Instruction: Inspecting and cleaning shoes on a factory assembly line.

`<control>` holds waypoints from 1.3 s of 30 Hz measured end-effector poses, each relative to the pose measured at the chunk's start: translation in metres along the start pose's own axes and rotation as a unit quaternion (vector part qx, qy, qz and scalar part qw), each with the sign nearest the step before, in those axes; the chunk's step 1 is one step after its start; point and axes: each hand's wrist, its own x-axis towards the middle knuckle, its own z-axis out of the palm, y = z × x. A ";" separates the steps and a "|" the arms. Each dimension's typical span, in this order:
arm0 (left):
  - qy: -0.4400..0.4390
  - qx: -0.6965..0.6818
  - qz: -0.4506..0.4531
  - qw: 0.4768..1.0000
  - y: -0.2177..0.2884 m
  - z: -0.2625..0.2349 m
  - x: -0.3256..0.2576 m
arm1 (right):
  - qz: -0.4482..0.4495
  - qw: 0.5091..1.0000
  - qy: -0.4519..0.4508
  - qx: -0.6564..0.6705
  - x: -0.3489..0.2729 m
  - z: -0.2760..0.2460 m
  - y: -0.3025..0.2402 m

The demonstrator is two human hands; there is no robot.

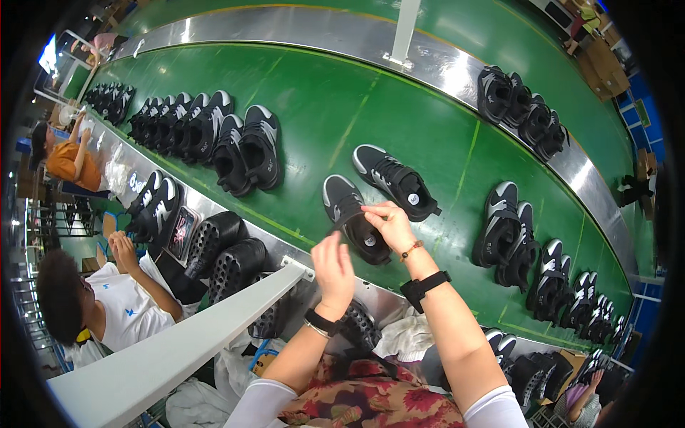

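Right hand [389,225] has its fingertips pinched on the strap [349,217] of a black shoe [341,192] sitting on the green conveyor [307,82]. Left hand [334,271] is right by that shoe's near side, honestly can't tell if it's gripping anything. Matching shoe [390,177] sits just beyond.

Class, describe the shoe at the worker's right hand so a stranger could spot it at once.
Start at the wide green surface, then find the person's right hand over its near side. The black shoe with a grey toe touched by that hand is it; its partner, just beyond, lies untouched.
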 end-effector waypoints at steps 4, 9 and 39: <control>0.048 -0.197 -0.338 0.919 -0.037 0.019 0.004 | 0.009 0.999 -0.032 0.001 0.007 0.001 -0.003; -0.018 -0.453 -0.509 0.732 -0.032 0.018 0.011 | 0.051 0.998 -0.031 -0.003 0.008 -0.001 -0.002; 0.019 0.123 -0.123 0.985 -0.075 0.024 0.057 | -0.172 0.883 0.047 -0.435 -0.013 0.005 -0.012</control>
